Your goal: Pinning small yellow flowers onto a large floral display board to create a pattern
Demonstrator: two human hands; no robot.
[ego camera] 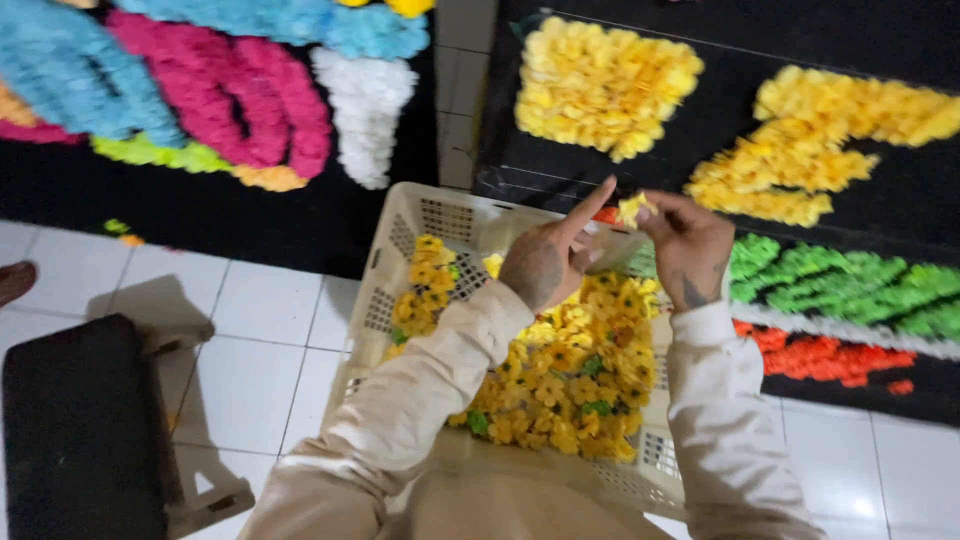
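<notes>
A cream plastic crate [400, 250] sits in front of me, filled with many small yellow artificial flowers [560, 375]. Above its far edge, my right hand [688, 245] pinches one yellow flower [632, 208] at the fingertips. My left hand [550, 255] is close beside it, index finger stretched up toward the flower, the other fingers curled. Both arms wear beige sleeves.
Black boards lie on the white tiled floor, covered with flower patches: yellow [605, 85] and green [850, 285] at the right, pink [225, 95], blue and white at the left. A dark stool [80, 430] stands at lower left.
</notes>
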